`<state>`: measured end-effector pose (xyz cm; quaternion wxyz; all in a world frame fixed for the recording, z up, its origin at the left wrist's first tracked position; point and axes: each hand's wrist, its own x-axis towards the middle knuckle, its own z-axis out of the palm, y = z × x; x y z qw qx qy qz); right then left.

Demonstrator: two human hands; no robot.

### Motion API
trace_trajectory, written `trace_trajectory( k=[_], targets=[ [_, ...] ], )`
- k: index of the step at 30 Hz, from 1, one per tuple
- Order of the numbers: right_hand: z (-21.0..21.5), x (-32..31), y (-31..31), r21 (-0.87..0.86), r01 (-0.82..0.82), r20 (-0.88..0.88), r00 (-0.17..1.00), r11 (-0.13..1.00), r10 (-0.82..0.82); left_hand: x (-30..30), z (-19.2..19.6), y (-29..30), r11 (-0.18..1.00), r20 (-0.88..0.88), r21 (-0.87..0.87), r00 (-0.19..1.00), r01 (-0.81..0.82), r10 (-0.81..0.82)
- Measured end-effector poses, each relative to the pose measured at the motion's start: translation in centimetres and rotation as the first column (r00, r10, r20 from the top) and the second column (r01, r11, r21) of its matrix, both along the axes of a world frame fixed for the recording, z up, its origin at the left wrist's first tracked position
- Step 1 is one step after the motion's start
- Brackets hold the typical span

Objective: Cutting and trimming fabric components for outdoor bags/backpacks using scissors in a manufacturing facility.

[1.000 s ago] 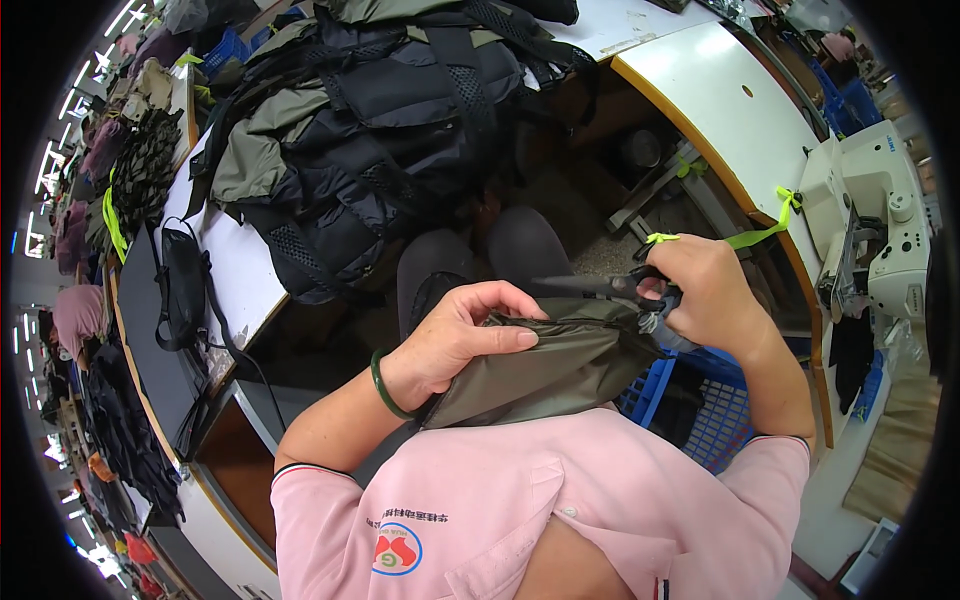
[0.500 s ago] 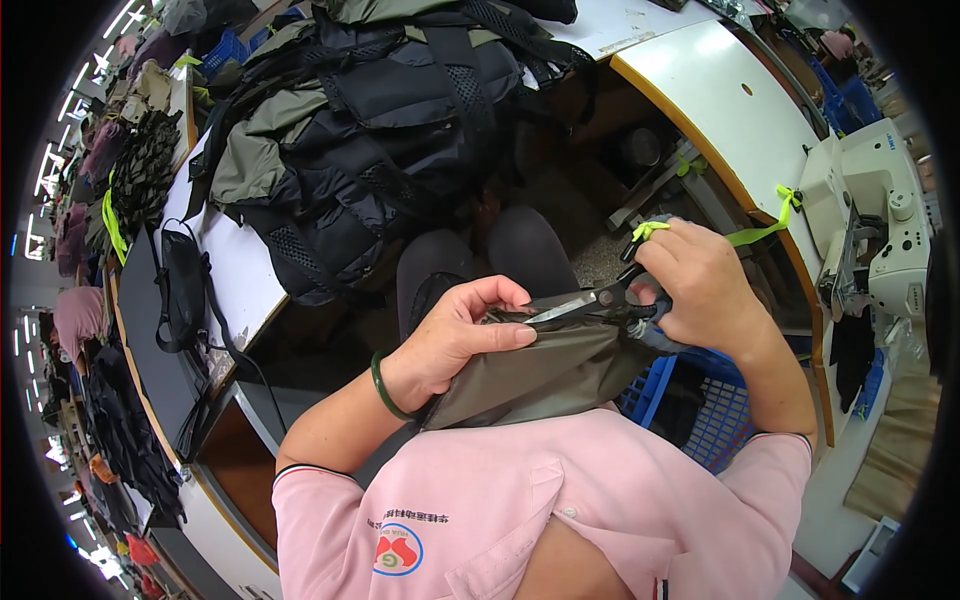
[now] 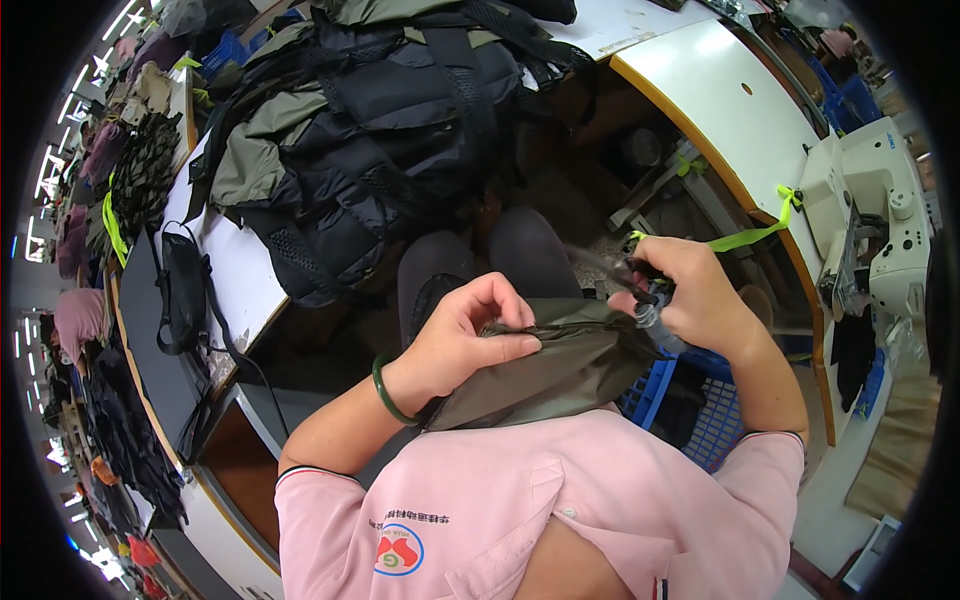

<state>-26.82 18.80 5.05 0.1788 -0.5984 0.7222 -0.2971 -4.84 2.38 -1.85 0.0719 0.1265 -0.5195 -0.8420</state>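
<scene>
Olive-green fabric [image 3: 540, 375] lies across my lap and against my body. My left hand [image 3: 475, 325] pinches its upper edge between thumb and fingers. To the right, my right hand [image 3: 695, 290] grips a pair of scissors [image 3: 645, 290] by the handles, one of which is wrapped in grey material. The blades are smeared by motion and point up and left, apart from the fabric. A yellow-green ribbon [image 3: 745, 235] runs from near the scissors to the sewing machine table.
Black and olive backpacks [image 3: 400, 130] pile up on the white table ahead. A white sewing machine [image 3: 880, 220] stands at the right. Beside my right elbow sits a blue plastic basket [image 3: 715, 410]. A small black pouch with a strap [image 3: 182, 290] lies at the left.
My right hand has drawn the scissors back from the fabric edge and tilted the blades upward. The left hand keeps its pinch in nearly the same place.
</scene>
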Motion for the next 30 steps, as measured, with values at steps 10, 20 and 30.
trace_trajectory(
  k=[10, 20, 30],
  targets=[
    [0.2, 1.4, -0.3, 0.015, -0.127, 0.436, 0.894, 0.992, 0.108, 0.1, 0.8, -0.2, 0.477, -0.392, -0.841, 0.896, -0.256, -0.21],
    [-0.2, 3.7, -2.9, -0.051, -0.374, 0.3, 0.879, 0.926, 0.372, 0.0, 1.0, -0.1, 0.5, -0.411, -0.83, 0.878, -0.248, -0.245],
    [-0.8, 3.3, -1.7, -0.137, -0.23, 0.364, 0.893, 0.963, 0.265, 0.4, 0.3, -0.2, 0.516, -0.354, -0.831, 0.913, -0.208, -0.201]
  ],
)
